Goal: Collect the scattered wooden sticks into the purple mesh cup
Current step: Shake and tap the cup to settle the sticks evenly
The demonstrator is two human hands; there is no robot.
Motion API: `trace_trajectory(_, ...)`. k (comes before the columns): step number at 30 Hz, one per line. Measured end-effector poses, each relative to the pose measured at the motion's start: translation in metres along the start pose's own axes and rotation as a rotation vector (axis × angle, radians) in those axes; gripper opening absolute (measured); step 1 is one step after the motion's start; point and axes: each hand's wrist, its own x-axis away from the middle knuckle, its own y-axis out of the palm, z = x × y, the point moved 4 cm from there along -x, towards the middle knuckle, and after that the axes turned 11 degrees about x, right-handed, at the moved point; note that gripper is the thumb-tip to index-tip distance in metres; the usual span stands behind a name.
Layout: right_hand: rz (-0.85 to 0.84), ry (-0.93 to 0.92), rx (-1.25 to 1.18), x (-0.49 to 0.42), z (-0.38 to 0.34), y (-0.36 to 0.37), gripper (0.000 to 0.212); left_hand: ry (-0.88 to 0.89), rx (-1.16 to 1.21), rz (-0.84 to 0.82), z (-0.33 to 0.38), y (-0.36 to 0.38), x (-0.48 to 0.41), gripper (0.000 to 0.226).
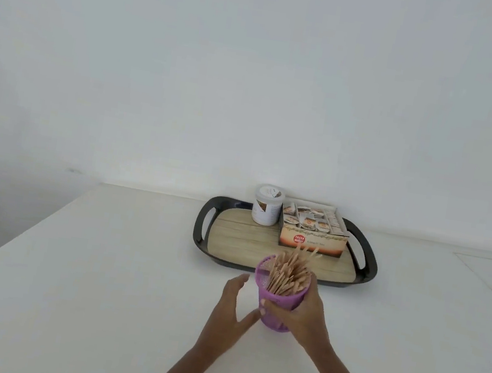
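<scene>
The purple mesh cup (277,299) stands tilted on the white table, its mouth leaning toward me and to the left. Several wooden sticks (291,271) fill it and poke out above the rim. My right hand (298,317) grips the cup from the right, thumb across its front and fingers behind. My left hand (234,306) is just left of the cup with straight, spread fingers, its thumb tip close to the cup's base. No loose sticks show on the table.
A black-rimmed tray (202,237) with a wood-look floor sits behind the cup, holding a white lidded jar (265,205) and an open carton of sachets (311,231). The white table (95,291) ends at the left edge. A white wall stands behind.
</scene>
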Motion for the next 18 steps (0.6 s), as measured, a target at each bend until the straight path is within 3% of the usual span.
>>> trace_trajectory(4, 0.029, 0.072, -0.049, 0.001, 0.011, -0.022, 0.075, -0.055, -0.09, -0.01, -0.006, 0.009, -0.005, 0.072)
trace_trajectory(8, -0.071, 0.079, -0.016, 0.014, 0.021, -0.021, 0.073, -0.077, -0.186, -0.067, -0.014, 0.016, 0.001, 0.08)
trace_trajectory(12, 0.035, 0.109, -0.04, 0.022, 0.029, -0.018, 0.08, -0.072, -0.277, -0.175, -0.014, 0.021, 0.004, 0.102)
trace_trajectory(18, 0.015, 0.047, -0.031, 0.034, 0.034, -0.009, 0.087, -0.102, -0.301, -0.139, -0.014, 0.02, -0.001, 0.093)
